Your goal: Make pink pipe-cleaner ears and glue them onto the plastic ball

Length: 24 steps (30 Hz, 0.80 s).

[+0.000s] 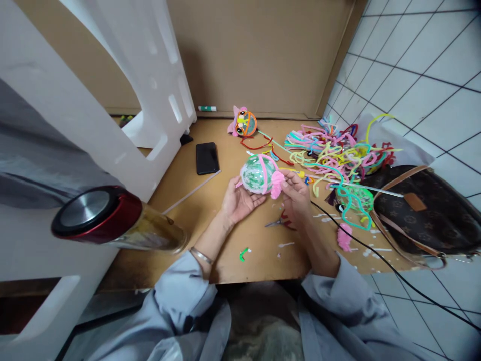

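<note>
Over the middle of the bench, the left hand cradled a green-streaked ball, palm up, fingers uncurled beneath it. The right hand had thumb and fingers pinched on a pink tuft at the ball's right side. Scissors lay toward the front edge, pipe cleaners near the back right corner.
</note>
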Motion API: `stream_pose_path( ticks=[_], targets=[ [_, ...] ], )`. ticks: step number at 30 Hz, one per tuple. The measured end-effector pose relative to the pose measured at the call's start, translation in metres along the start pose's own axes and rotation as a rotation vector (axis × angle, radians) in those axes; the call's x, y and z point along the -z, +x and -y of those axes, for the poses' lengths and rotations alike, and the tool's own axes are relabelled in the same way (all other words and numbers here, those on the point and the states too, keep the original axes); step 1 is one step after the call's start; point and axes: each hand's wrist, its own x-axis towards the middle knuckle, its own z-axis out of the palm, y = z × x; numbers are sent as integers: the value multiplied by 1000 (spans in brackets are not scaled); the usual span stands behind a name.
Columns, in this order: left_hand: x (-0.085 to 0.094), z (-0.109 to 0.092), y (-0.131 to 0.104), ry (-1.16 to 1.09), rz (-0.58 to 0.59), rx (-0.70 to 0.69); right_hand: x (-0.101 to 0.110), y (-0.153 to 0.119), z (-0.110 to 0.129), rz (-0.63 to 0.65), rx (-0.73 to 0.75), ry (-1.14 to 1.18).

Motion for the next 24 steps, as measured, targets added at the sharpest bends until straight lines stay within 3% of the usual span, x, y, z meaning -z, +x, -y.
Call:
stream_pose_path(
  ticks=[6, 11, 16, 20, 24],
  targets=[
    [3, -3, -1, 52, -42, -181, 8, 3, 3, 11, -12, 3],
    [2, -6, -3, 101, -43, -200, 5, 2, 9, 9, -9, 0],
    [-5, -5, -5, 178, 11, -194, 0, 0, 11, 23, -115, 38],
    [1, -9, -3, 306, -20, -356, -2, -3, 10, 108, -180, 24],
    [17, -18, 1, 671, -161, -605, 2, -3, 15, 144, -158, -31]
  ],
)
